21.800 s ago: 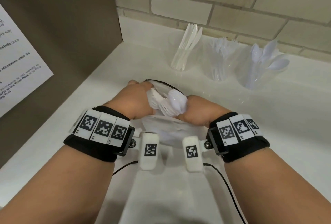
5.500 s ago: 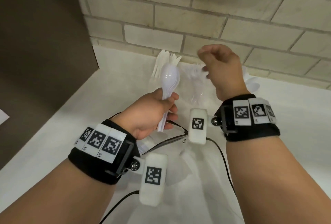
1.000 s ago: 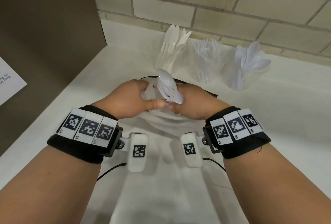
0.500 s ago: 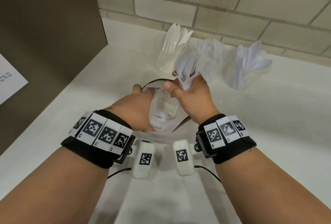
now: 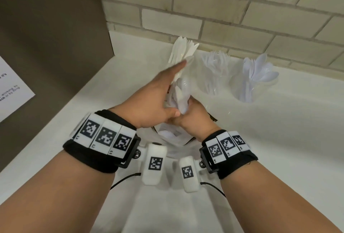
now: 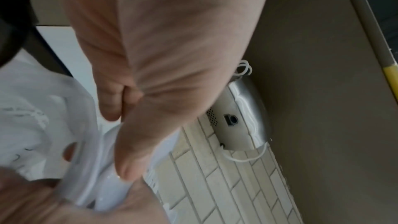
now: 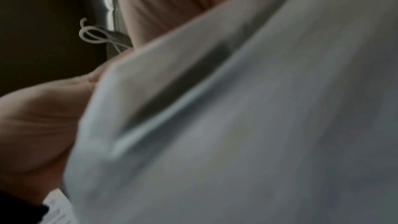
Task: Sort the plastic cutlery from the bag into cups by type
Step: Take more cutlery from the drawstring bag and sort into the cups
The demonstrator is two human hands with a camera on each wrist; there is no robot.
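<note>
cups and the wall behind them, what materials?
Cups: clear thin plastic, glossy; the forks show straight through the wall. Wall: beige brick or block, likely painted, matte; recessed mortar lines in a running pattern.

Stood against a pale brick wall [image 5: 232, 9], with a brown panel [image 5: 52, 28] bearing a printed notice [image 5: 11, 91] and perhaps a grey dispenser [image 6: 237, 118].

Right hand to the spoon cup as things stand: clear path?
Probably yes. The right hand grips a bunch of cutlery, and only bare counter lies between it and the spoon cup.
</note>
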